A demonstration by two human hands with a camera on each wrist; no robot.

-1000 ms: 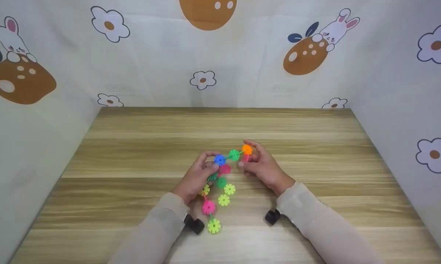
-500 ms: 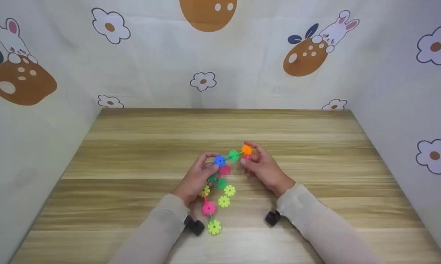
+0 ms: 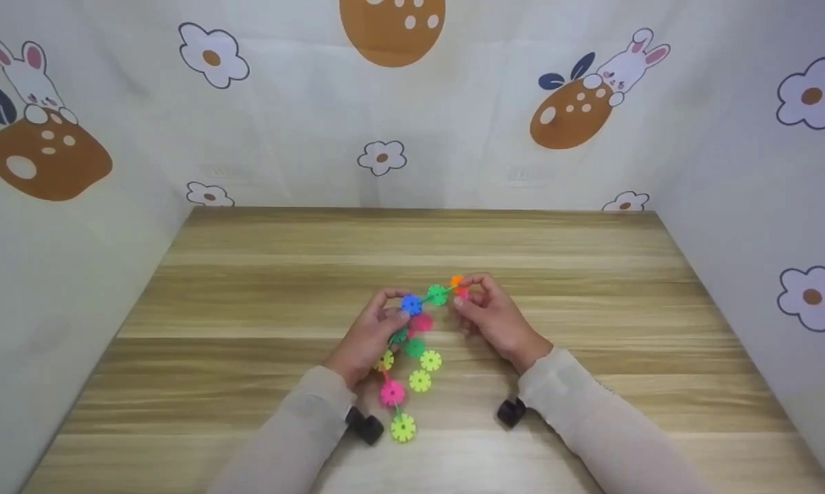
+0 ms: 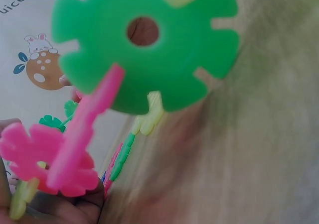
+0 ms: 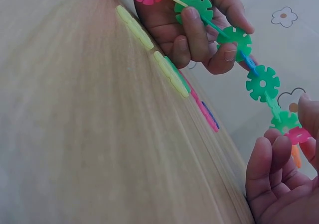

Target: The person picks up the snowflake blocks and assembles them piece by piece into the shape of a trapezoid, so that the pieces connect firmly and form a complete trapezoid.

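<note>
A chain of slotted plastic snowflake discs runs between the two hands. My left hand (image 3: 368, 336) pinches it at a blue disc (image 3: 412, 304) between thumb and forefinger. From there it crosses a green disc (image 3: 437, 295) to an orange disc (image 3: 457, 281) at the right end. My right hand (image 3: 498, 319) pinches a pink disc (image 3: 462, 293) against this end, its forefinger partly covering the orange one. Below the left hand the chain hangs down through a hot-pink disc (image 3: 392, 393) to a yellow-green disc (image 3: 403, 428). A green disc (image 4: 144, 50) looms close in the left wrist view.
Several loose discs lie flat on the wooden table (image 3: 591, 274) between the hands, among them a yellow disc (image 5: 171, 74), a green disc (image 3: 414, 347) and a pink disc (image 3: 423, 322). A black wrist device (image 3: 366, 425) sits at the left cuff. Printed cloth walls enclose the table.
The right forefinger has come down over the orange disc, which shows less than before. The left hand keeps its hold on the blue disc. The whole head view has shifted slightly downward.
</note>
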